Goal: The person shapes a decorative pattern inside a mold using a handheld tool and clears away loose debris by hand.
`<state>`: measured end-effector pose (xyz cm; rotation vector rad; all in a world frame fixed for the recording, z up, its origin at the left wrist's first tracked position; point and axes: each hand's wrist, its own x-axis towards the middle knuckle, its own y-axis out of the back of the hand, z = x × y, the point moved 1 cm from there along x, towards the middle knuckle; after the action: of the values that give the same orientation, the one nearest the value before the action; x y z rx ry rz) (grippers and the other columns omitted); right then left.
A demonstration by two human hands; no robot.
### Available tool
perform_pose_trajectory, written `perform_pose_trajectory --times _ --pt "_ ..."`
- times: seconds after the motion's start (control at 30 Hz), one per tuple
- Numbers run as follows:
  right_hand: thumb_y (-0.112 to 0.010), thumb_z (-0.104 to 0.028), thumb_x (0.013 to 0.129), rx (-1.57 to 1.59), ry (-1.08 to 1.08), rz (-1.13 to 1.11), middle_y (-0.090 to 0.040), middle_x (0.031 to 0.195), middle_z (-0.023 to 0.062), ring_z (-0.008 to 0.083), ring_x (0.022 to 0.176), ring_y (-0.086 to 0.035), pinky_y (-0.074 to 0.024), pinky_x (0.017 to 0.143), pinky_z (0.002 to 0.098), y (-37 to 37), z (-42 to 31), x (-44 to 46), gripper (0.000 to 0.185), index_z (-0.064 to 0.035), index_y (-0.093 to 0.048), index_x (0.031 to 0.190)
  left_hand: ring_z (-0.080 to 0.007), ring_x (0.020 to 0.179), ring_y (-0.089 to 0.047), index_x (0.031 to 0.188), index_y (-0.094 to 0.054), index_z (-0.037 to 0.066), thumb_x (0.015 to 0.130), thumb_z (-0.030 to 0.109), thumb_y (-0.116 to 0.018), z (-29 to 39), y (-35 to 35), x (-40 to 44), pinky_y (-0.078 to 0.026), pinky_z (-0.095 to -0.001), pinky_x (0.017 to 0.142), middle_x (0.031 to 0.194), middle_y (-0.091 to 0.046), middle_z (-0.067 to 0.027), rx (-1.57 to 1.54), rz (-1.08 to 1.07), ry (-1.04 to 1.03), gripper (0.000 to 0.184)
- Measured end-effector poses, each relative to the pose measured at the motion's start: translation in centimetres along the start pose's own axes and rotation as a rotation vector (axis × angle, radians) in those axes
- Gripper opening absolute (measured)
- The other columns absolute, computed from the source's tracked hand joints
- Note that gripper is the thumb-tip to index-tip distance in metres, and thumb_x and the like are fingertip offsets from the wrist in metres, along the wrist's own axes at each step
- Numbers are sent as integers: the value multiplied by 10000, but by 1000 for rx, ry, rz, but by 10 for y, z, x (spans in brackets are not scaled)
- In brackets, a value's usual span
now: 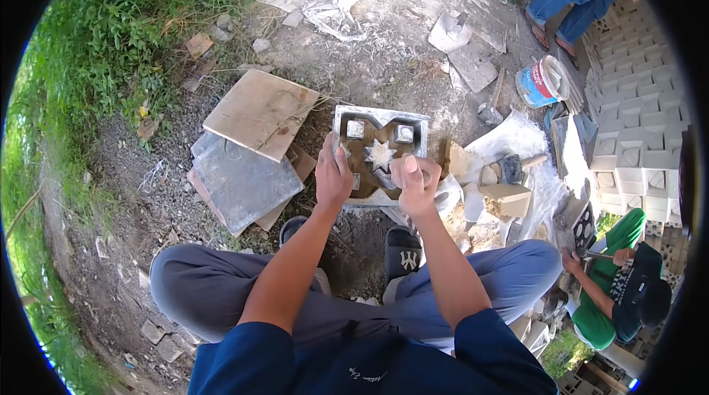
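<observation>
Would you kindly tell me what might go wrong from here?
If the right hand slips, it might knock the star-shaped piece close beside it in the mould.
The left hand, at the mould's left edge, could be pinched if the mould shifts.
The boards are stacked unevenly nearby and might slide if bumped.

Supporting surface: uneven, gravelly earth ground [122, 188], grass growing along its left margin. Directly on it: a loose pile of flat panels [258, 114], tan uppermost, overlapping grey; broken pale slabs [473, 66] farther off; a labelled bucket [533, 86] at right; a whitish sheet [517, 133] near the bucket.
</observation>
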<state>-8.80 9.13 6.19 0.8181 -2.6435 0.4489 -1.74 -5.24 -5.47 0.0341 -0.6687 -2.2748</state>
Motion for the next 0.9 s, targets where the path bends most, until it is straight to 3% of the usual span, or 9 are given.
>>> perform_pose_trajectory --times 0.13,0.3,0.47,0.53,0.6,0.73,0.8,0.83,0.9 --pt "-557 -312 1051 -188 -42 32 -373 525 4 89 461 -297 -211 442 291 7 -9 1 531 -25 -422 624 -489 1200 -544 1453 -413 -19 1081 303 -351 -2 -1 0 -442 -515 1006 1317 -553 -320 10 -12 29 496" --pt "-609 -96 1013 -225 -141 97 -377 524 1 79 480 -320 -292 440 285 -4 9 2 425 -2 -430 640 -490 1191 -546 1456 -409 -16 1075 293 -359 1 0 1 -438 -513 1014 1305 -561 -311 5 -28 69 493" --pt "-619 -174 1012 -216 -96 5 -386 510 35 99 464 -311 -245 459 311 -16 -6 4 464 10 -497 604 -477 1266 -518 1438 -429 -30 1093 329 -325 3 8 -3 -415 -498 1067 1367 -542 -303 -33 -45 117 508" --pt "-624 -177 1008 -458 -39 -1 -364 494 37 102 449 -308 -245 452 315 -32 -12 20 464 18 -505 605 -481 1260 -521 1436 -433 -28 1093 332 -325 4 3 -2 -418 -500 1062 1366 -542 -305 -56 -46 111 508" --pt "-622 -181 1011 -284 -181 -133 -386 502 38 96 458 -322 -249 454 311 -21 -20 21 466 37 -510 615 -488 1197 -538 1463 -410 5 1077 302 -347 -3 1 0 -438 -523 1008 1318 -549 -306 -25 -12 96 492" --pt "-585 -193 1042 -274 -112 -138 -405 528 -1 87 466 -322 -235 447 310 -22 0 18 536 -17 -391 574 -509 1151 -550 1465 -412 16 1079 306 -331 -6 0 0 -447 -542 974 1260 -575 -315 -60 5 62 489" --pt "-576 -212 1049 -245 -280 -45 -370 524 -14 81 461 -295 -214 442 312 -29 -8 29 562 -47 -331 571 -514 1154 -550 1463 -416 12 1080 291 -330 -8 0 -4 -447 -539 976 1271 -570 -323 -50 7 81 482" --pt "-555 -236 1060 -143 -194 -11 -353 524 -23 77 464 -291 -210 446 301 -39 -22 31 572 -66 -298 578 -514 1165 -548 1456 -423 5 1080 282 -330 -9 -1 -2 -447 -531 983 1280 -567 -329 -80 24 100 476" --pt "-539 -243 1067 -127 -207 0 -349 523 -25 76 463 -287 -209 447 298 -36 2 17 563 -69 -310 583 -510 1193 -544 1432 -452 -10 1082 267 -326 -12 2 -2 -446 -513 1002 1299 -569 -329 -140 77 109 464"
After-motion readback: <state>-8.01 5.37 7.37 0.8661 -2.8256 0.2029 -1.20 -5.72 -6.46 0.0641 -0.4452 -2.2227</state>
